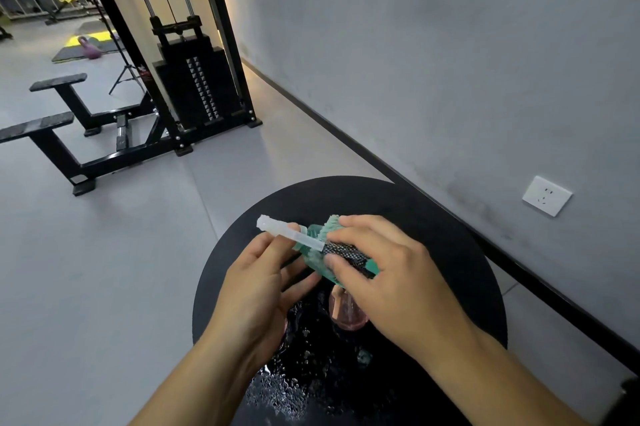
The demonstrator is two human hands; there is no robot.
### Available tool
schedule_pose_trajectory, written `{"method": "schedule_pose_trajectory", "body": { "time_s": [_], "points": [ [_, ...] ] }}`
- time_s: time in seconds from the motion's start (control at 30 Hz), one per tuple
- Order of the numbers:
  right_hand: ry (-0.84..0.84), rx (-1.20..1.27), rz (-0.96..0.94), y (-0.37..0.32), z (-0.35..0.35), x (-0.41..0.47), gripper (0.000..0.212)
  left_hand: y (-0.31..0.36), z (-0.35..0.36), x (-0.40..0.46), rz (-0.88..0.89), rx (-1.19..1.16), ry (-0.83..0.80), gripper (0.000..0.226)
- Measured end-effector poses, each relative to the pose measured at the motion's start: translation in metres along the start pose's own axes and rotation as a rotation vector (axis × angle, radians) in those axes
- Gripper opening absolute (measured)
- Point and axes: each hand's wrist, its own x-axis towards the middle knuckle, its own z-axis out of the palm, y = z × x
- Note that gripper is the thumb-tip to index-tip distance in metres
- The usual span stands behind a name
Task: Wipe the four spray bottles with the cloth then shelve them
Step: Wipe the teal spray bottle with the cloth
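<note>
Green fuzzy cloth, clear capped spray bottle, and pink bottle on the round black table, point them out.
Green fuzzy cloth (331, 223): head view, upper fringe.
Clear capped spray bottle (287, 233): head view, translucent cap.
Pink bottle (348, 313): head view, body under the right hand.

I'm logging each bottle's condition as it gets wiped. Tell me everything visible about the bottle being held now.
The bottle is slim, held nearly level above the round black table. Its long clear plastic cap points left; its body looks dark with a fine light pattern. The left hand holds the cap end, one finger over the cap. The right hand presses a green cloth around the body, hiding most of it. Contents cannot be seen.
</note>
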Motion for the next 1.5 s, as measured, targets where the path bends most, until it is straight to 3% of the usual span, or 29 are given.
{"method": "schedule_pose_trajectory", "body": {
  "time_s": [0.23,0.4,0.57,0.73,0.9,1.0,1.17,1.37,1.5],
  "points": [
    [0.093,0.069,0.11,0.01,-0.007,0.006,0.023,0.003,0.0,0.0,0.024,-0.017,-0.014,0.015],
    [0.005,0.036,-0.002,0.003,-0.003,0.005,0.031,0.0,0.001,-0.001,0.017,-0.033,-0.06,0.009],
    [0.1,0.052,0.108,0.012,-0.009,0.01,0.026,0.005,0.002,-0.003,0.061,-0.065,-0.061,0.02],
    [0.016,0.017,0.009,0.006,-0.003,0.003,0.032,0.003,0.003,-0.003,0.034,-0.097,-0.03,0.009],
    [0.107,0.011,0.114,0.016,-0.008,0.006,0.027,0.006,-0.002,-0.001,0.064,-0.18,0.049,0.031],
    [0.161,-0.002,0.123,0.019,-0.005,0.005,0.028,0.005,-0.003,0.001,0.063,-0.194,0.068,0.031],
    [0.053,-0.014,-0.016,0.005,0.002,0.0,0.032,0.001,-0.003,0.0,0.04,-0.189,0.088,0.029],
    [0.168,0.023,0.157,0.016,-0.007,0.006,0.029,0.006,-0.007,0.003,0.049,-0.18,0.101,0.031],
    [0.084,0.001,0.046,0.008,-0.001,0.0,0.032,0.002,-0.005,0.002,0.038,-0.175,0.092,0.038]
  ]
}}
